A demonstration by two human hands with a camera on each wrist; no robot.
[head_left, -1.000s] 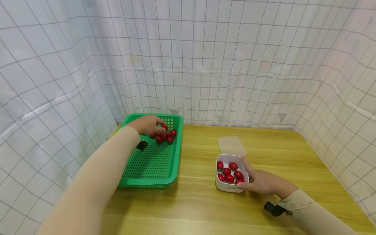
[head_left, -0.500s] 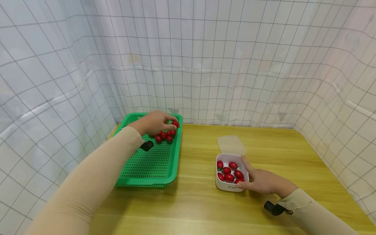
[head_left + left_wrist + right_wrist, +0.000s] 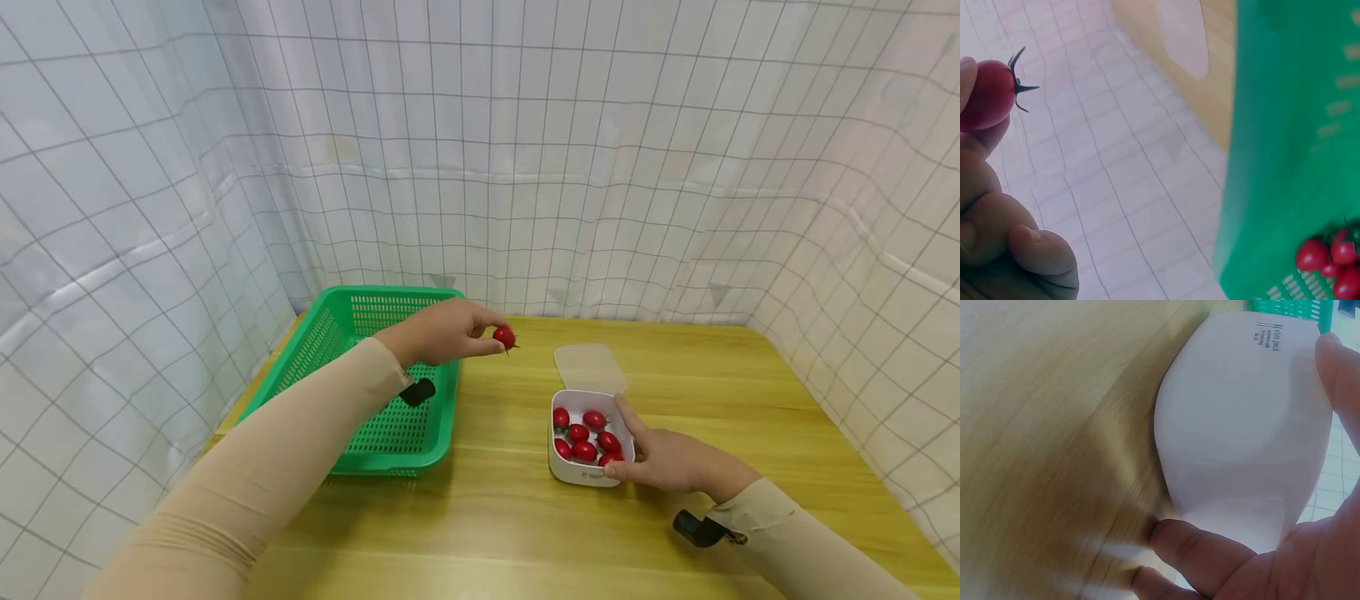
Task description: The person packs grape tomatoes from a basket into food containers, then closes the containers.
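Observation:
A red cherry tomato (image 3: 504,337) with a green stem is pinched between the thumb and finger of my left hand (image 3: 450,331). That hand is in the air just past the right rim of the green basket (image 3: 442,433). In the left wrist view the tomato's pointed green calyx (image 3: 1019,84) faces outward, and the other fingers are curled. My right hand (image 3: 667,461) grips the right side of a white square container (image 3: 581,475), thumb at the near corner. Several cherry tomatoes (image 3: 583,451) lie inside it.
A translucent lid (image 3: 590,368) lies on the wooden table (image 3: 480,533) behind the container. More tomatoes (image 3: 1313,255) sit in the basket, hidden by my left arm in the head view. White gridded curtain (image 3: 525,167) surrounds the table.
My left hand has lifted one tomato from the basket and carried it right, past the basket's rim. My right hand stays on the container.

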